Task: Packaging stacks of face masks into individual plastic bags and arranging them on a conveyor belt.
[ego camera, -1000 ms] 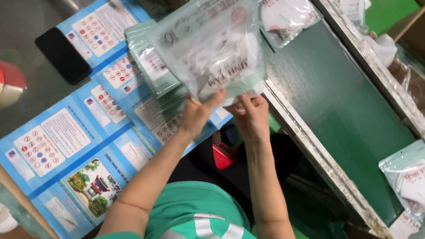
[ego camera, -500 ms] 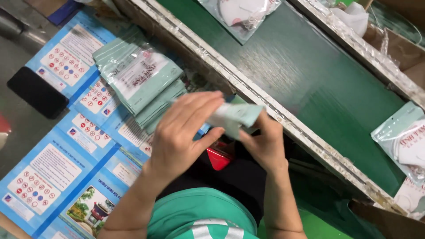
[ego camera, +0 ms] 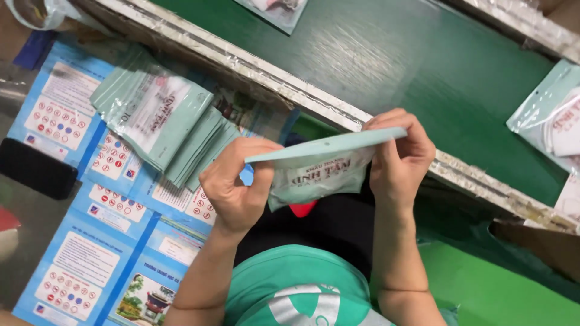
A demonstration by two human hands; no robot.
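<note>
**Pale green pouch held at both ends, centre of frame**

Item: one flat pale green pouch with a clear printed front, seen nearly edge-on, stretched level between two hands at the centre of the frame, above the person's lap.

Left hand: centre-left. Fingers curled narrow, thumb on the near side and fingertips on the far side, pinching the pouch's left end along its top edge.

Right hand: centre-right. Fingers bent over the top edge of the pouch from behind, thumb pressed to the front; a close grip on the right end.

Stack of pouches: upper left of the frame, same pale green kind, fanned out, lying on blue printed sheets that cover the left side. Apart from both hands.

Green conveyor belt: runs diagonally across the upper right, edged by a metal rail wrapped in clear film. The rail passes just behind the right hand.

Filled pouches: one at the top edge on the belt, another at the right edge.

Dark flat object: left edge; kind cannot be told.
</note>
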